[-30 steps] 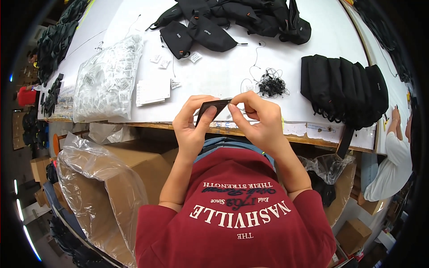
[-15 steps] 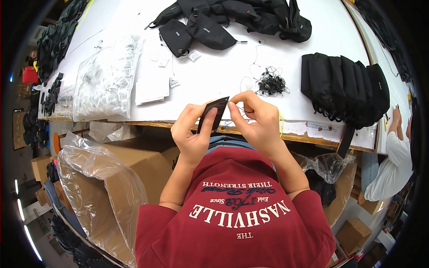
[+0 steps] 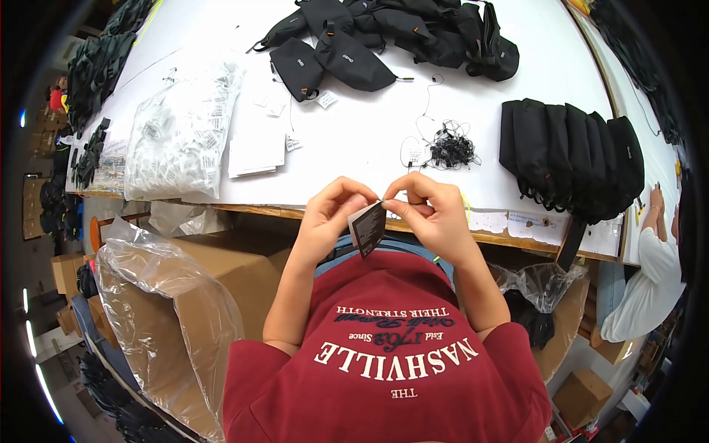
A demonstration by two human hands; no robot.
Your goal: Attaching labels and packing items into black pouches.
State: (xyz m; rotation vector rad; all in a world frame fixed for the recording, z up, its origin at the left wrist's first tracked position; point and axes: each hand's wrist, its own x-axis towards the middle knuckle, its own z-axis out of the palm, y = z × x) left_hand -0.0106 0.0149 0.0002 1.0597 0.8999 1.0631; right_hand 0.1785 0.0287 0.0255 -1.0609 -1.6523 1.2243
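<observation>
My left hand (image 3: 329, 221) pinches the upper edge of a black hang tag (image 3: 368, 227) with pale print and a lighter side face. The tag hangs down in front of my red shirt, just off the table's near edge. Fingertips of my right hand (image 3: 434, 212) are closed at the tag's top corner, meeting those of the left; what they grip is too small to make out. Beyond my hands lies a tangle of black string loops (image 3: 452, 145), with a small white label (image 3: 414, 153) beside it.
Black pouches (image 3: 354, 63) are heaped at the back, and a row of them (image 3: 569, 151) stands at the right. A clear bag of white labels (image 3: 181, 136) and stacked white cards (image 3: 255, 153) lie left. Plastic-lined cartons (image 3: 166, 295) stand below the table. A person (image 3: 650, 273) works far right.
The tag has turned from upright in my left hand to hanging below my fingertips. Both hands have come lower and closer together, now meeting at its top corner.
</observation>
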